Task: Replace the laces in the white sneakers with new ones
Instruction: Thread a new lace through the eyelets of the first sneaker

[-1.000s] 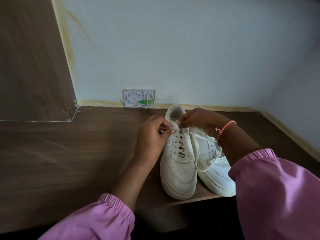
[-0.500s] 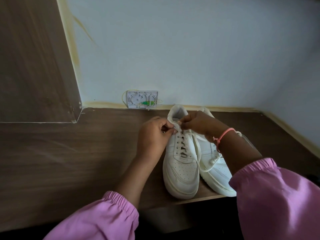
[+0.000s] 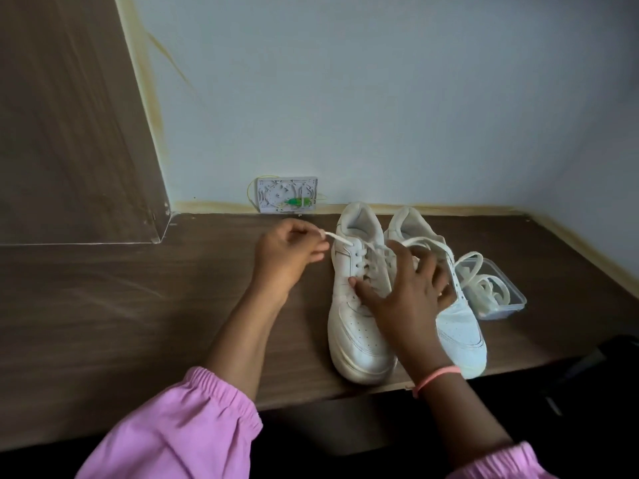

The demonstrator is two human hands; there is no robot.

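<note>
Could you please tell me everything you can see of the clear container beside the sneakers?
The container is a shallow, clear, plastic-looking rectangular tub with rounded corners and no lid on it. It sits flat on the wooden shelf, just right of the right sneaker; whether they touch is unclear. Loosely coiled white laces lie inside, one loop arching above its rim toward the sneaker. Neither hand touches it.
</note>
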